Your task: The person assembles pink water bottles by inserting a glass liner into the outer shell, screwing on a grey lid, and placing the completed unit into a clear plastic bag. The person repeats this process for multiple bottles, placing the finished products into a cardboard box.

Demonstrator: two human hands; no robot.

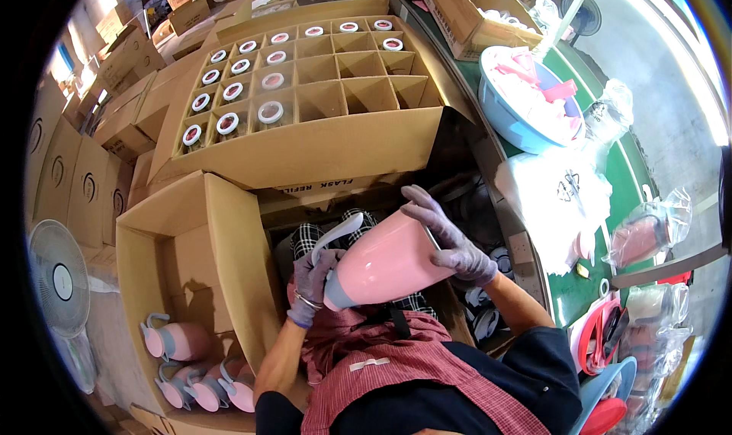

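A pink vacuum jug (389, 261) with a grey collar and a pale grey handle lies tilted across my lap, its wide end toward the right. My left hand (311, 279), in a grey-purple glove, is closed at the collar end beside the handle. My right hand (451, 240), gloved too, grips the rim of the wide end, fingers along the far side and thumb on the near side. To my left, an open carton (238, 260) holds several pink jugs (187, 341) with grey handles, lying at its near end.
Ahead stands a divided carton (320, 149) with white-topped glass refills (228, 123) in several cells. On the green bench (568, 298) at right are a blue basin (507, 118) of pink parts, plastic bags (553, 199) and a wrapped pink jug (644, 235). A fan (61, 281) stands far left.
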